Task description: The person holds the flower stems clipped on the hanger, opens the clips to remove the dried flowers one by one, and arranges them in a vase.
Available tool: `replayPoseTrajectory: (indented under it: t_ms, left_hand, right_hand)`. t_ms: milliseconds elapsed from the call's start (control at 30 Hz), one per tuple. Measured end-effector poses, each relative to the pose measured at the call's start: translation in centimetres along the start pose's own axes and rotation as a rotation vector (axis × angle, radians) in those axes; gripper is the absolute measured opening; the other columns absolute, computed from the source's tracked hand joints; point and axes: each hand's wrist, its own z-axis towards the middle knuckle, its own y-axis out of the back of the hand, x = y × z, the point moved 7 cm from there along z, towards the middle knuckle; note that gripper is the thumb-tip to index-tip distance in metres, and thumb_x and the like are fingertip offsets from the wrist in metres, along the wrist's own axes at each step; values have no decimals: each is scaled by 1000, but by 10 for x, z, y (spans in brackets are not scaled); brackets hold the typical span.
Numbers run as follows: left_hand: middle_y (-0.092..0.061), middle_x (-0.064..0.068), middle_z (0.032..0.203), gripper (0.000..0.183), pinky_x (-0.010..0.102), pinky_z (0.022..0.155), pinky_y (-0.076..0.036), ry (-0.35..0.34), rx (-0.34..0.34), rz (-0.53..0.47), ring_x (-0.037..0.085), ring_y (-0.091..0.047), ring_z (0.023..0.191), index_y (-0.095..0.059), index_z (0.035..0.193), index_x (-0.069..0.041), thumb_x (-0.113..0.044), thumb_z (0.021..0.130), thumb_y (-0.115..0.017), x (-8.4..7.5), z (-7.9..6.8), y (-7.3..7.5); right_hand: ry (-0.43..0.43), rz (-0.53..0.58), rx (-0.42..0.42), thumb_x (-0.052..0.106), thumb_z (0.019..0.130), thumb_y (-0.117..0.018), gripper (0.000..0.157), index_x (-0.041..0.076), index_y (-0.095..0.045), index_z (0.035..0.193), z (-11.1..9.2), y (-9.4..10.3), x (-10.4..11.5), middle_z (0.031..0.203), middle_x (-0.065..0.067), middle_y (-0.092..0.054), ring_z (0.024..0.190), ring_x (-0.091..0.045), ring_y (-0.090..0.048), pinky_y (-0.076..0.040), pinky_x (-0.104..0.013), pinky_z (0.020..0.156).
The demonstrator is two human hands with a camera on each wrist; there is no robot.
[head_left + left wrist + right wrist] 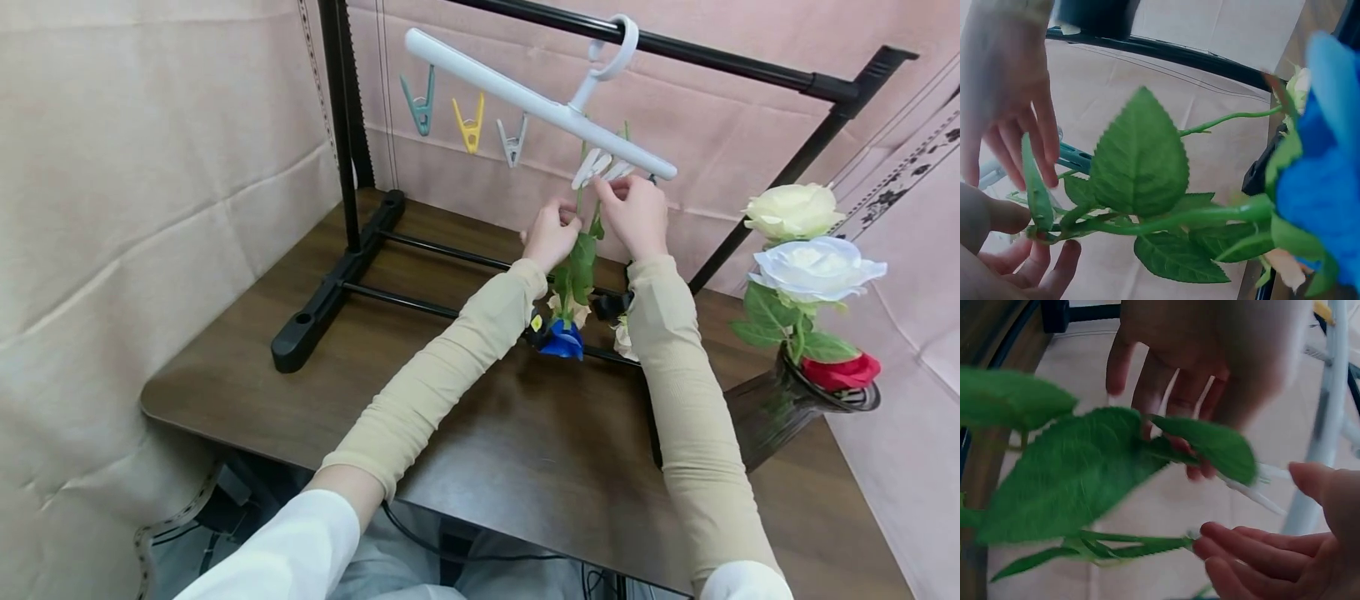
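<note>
A blue artificial rose [562, 340] hangs head down below the hanger, its leafy stem [1210, 219] running up to my left hand [551, 235]. In the left wrist view, the thumb and fingers of that hand pinch the stem near a small leaf. My right hand [637, 215] is raised beside it, just under white clothespins [591, 167] on the hanger [517, 92]. In the right wrist view its thumb and fingers stand apart, fingertips right at a stem end [1188, 541]. A peach rose [572, 310] hangs behind the blue one.
The hanger hooks over a black rack bar [697, 57]. Teal [422, 104], yellow [470, 125] and grey [513, 142] clothespins dangle from its left half. At right, a dark glass vase [765, 408] holds cream, pale blue and red roses on the brown table [510, 433].
</note>
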Motion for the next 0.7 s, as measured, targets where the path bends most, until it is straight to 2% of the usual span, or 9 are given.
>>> replayPoseTrajectory:
  t_ms: [67, 167, 233, 300, 367, 400, 500, 600, 700]
  left_hand:
    - [-67, 4, 111, 25, 35, 103, -38, -19, 12, -8, 17, -61, 103, -59, 121, -10, -20, 98, -54, -1, 0, -1]
    - [-66, 8, 112, 24, 27, 87, -48, -44, 34, -38, 19, -63, 102, -60, 119, -7, -18, 98, -54, -1, 0, -2]
    - [-66, 8, 113, 24, 26, 86, -49, -45, 49, -56, 19, -63, 103, -59, 120, -7, -17, 99, -54, 0, -1, -2]
    - [-66, 8, 114, 24, 26, 88, -49, -48, 62, -69, 19, -63, 105, -59, 120, -7, -16, 99, -54, 1, -1, -1]
    - [-67, 8, 114, 24, 27, 91, -49, -55, 65, -71, 19, -63, 105, -59, 120, -7, -15, 98, -55, 1, -2, 2]
    - [-67, 8, 114, 24, 27, 91, -49, -56, 64, -67, 18, -64, 105, -59, 120, -7, -15, 98, -55, 1, -3, 4]
    - [-69, 7, 113, 25, 29, 92, -49, -62, 50, -42, 18, -65, 104, -61, 119, -8, -16, 96, -57, 1, -5, 11]
    - [-71, 6, 111, 26, 30, 92, -49, -57, 32, 16, 17, -66, 103, -62, 120, -9, -19, 96, -58, 5, -7, 19]
    - [-72, 5, 110, 27, 30, 91, -50, -52, 6, 100, 18, -66, 101, -64, 120, -10, -22, 96, -58, 10, -9, 31]
  right_hand:
    - [-20, 99, 3, 50, 96, -50, 55, 4, -64, 124, 6, -5, 2, 118, -16, -70, 102, -21, -68, -52, -28, 87]
    - [-60, 344, -30, 44, 94, -57, 44, 6, -67, 114, 14, -11, 4, 99, -8, -75, 81, -11, -69, -51, -18, 71]
    - [-87, 491, -68, 39, 91, -64, 33, 7, -69, 99, 17, -14, 4, 83, 0, -74, 67, -6, -65, -51, -16, 65]
    - [-102, 562, -115, 36, 89, -68, 27, 10, -67, 83, 20, -15, 4, 67, 9, -67, 58, -4, -62, -51, -17, 61]
    - [-106, 554, -147, 36, 88, -70, 26, 13, -67, 75, 22, -15, 5, 61, 14, -64, 53, -3, -61, -51, -19, 59]
    - [-102, 516, -164, 36, 88, -69, 26, 13, -69, 75, 23, -15, 6, 59, 16, -62, 52, -2, -60, -50, -19, 58]
    - [-91, 394, -194, 38, 90, -65, 31, 10, -75, 82, 23, -14, 10, 57, 20, -59, 52, 2, -58, -44, -20, 56]
    - [-77, 272, -216, 41, 92, -60, 37, 8, -78, 89, 20, -13, 13, 55, 23, -55, 54, 3, -55, -40, -20, 58]
    - [-61, 201, -242, 40, 93, -57, 39, 9, -79, 87, 17, -9, 17, 53, 24, -53, 53, 3, -51, -37, -19, 61]
